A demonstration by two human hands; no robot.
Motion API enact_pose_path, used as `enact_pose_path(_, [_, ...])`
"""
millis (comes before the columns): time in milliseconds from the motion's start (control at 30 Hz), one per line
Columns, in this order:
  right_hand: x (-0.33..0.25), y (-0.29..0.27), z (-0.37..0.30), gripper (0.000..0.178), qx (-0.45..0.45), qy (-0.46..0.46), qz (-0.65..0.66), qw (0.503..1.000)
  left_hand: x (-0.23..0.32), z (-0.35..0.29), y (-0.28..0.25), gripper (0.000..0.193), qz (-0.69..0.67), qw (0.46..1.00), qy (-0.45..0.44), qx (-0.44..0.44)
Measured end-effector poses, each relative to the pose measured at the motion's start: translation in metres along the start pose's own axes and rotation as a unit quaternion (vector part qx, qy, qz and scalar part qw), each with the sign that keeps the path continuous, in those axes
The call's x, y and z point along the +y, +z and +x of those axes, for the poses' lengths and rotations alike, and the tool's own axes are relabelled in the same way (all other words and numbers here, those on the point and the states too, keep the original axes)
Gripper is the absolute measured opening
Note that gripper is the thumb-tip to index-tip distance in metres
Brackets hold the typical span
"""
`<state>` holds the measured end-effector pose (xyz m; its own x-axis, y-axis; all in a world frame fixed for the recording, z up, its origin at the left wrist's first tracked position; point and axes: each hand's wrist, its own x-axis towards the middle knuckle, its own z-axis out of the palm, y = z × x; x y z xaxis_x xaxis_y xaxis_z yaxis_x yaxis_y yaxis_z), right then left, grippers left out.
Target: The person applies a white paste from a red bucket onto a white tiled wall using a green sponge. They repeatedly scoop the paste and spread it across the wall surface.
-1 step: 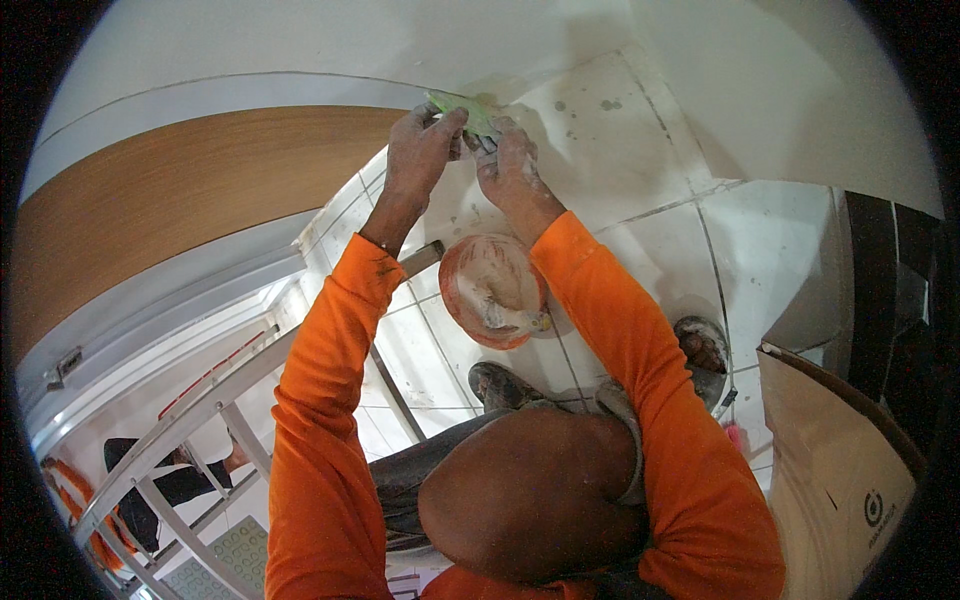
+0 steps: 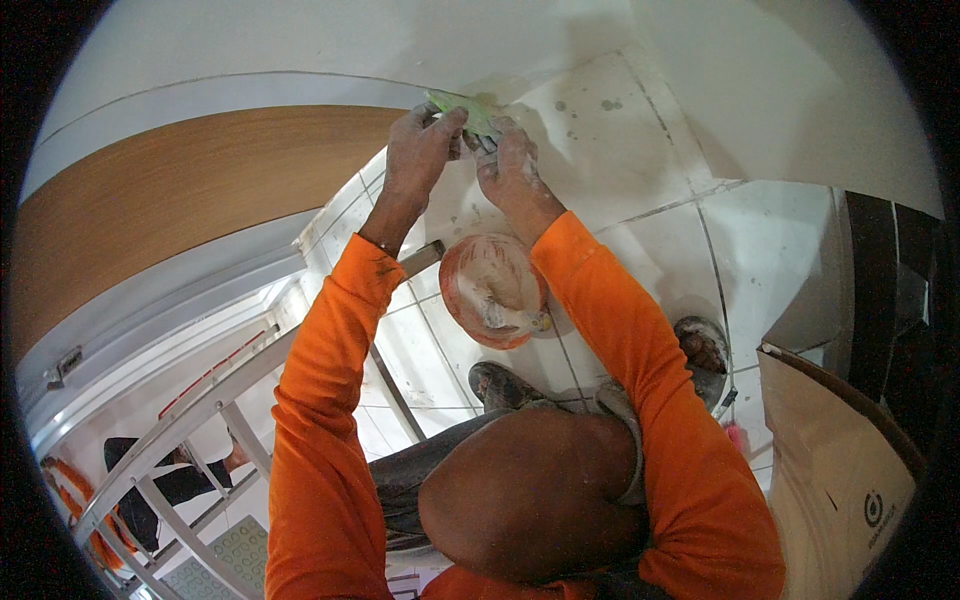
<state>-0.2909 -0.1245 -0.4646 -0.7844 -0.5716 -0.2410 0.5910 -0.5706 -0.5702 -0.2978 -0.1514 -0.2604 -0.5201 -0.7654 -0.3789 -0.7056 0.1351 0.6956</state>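
Observation:
A thin, pale green piece (image 2: 468, 112), flat like a sheet, lies between my hands close to the wall; its exact kind I cannot make out. My left hand (image 2: 425, 150) pinches its near-left part between thumb and fingers. At the other side, my right hand (image 2: 508, 158) grips it with curled fingers. Whitish powder or paste coats both hands. Below them on the floor sits a round orange bowl (image 2: 492, 292), smeared inside with whitish paste.
Left of me stand a metal ladder (image 2: 255, 355) and a door frame with a wooden panel (image 2: 220, 150). Beyond the ladder, another person's dark-clothed leg (image 2: 185, 485) shows. A cardboard box (image 2: 830, 450) is at right, and the tiled floor (image 2: 625, 150) has dark spots.

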Motion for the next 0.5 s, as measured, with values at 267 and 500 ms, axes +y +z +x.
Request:
enact_pose_path(267, [-0.107,0.053,-0.009,0.033,0.126,0.269,0.262,0.918,0.009,-0.002,-0.011,0.032,-0.013,1.0,0.01,0.002])
enact_pose_path(500, [-0.124,0.06,-0.042,0.025,0.108,0.276,0.272,0.915,0.029,-0.039,-0.027,0.03,-0.015,1.0,0.014,-0.014])
